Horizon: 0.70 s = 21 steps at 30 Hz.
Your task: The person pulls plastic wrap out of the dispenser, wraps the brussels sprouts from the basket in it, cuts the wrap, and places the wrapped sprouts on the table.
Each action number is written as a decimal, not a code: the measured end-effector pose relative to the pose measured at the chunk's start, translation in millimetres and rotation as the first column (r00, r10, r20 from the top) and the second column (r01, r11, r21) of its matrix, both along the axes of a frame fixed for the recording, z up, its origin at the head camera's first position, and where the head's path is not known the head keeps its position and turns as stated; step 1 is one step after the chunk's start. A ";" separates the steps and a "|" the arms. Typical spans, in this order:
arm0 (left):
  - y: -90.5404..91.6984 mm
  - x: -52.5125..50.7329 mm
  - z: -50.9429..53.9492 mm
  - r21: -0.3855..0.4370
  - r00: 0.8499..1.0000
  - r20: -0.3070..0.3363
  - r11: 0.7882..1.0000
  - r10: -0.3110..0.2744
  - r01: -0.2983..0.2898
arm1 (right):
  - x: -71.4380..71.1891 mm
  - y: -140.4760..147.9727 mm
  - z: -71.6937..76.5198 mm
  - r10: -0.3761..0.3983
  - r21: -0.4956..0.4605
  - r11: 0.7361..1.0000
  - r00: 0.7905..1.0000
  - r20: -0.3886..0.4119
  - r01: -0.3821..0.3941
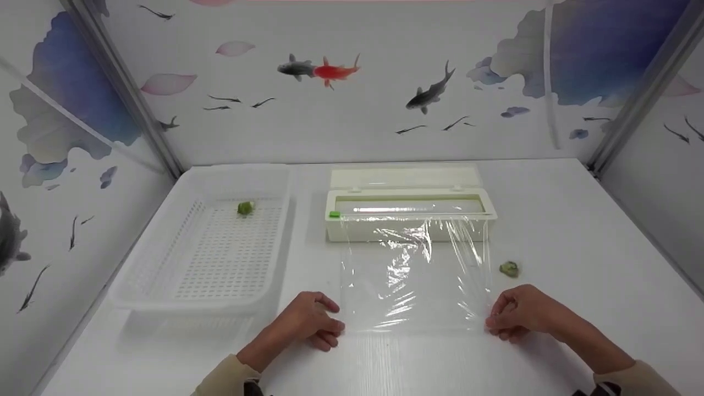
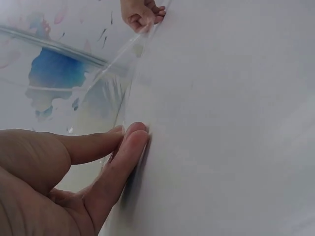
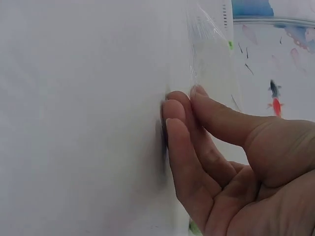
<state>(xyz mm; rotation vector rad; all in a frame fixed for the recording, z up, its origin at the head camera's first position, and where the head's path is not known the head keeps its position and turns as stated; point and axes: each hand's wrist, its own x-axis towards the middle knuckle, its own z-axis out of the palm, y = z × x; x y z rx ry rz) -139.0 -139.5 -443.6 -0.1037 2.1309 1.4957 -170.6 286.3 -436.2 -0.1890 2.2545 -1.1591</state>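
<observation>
A sheet of clear plastic wrap [image 1: 404,280] stretches from a pale cream wrap dispenser [image 1: 407,230] toward the front of the table. At its near left corner, my left hand [image 1: 313,322] pinches the film between thumb and fingers. My right hand [image 1: 520,313] pinches the near right corner, its fingertips low at the tabletop. In the left wrist view the film's edge runs taut from my left fingertips up to the other hand. A green slider [image 1: 334,214] sits at the dispenser's left end, and its lid [image 1: 406,176] is tipped back.
A white perforated basket [image 1: 201,306] stands at the left with a small green vegetable-like piece [image 1: 245,208] inside. Another greenish piece [image 1: 509,269] lies on the table just beyond my right hand. Printed panels [image 1: 374,126] enclose the table's back and sides.
</observation>
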 end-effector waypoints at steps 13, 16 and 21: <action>-8.3 -3.4 -3.3 -0.048 0.994 -0.007 0.993 -0.106 0.106 | 0.1 -10.5 4.5 0.037 0.115 0.993 0.998 -0.047 -0.032; -7.0 -2.9 -2.6 -0.064 0.993 -0.024 0.991 -0.119 0.117 | -0.6 -12.3 5.1 0.036 0.144 0.989 0.998 -0.044 -0.030; -6.8 -1.5 -0.9 -0.058 0.994 -0.031 0.993 -0.108 0.106 | -1.2 -11.5 3.7 0.041 0.152 0.988 0.998 -0.044 -0.034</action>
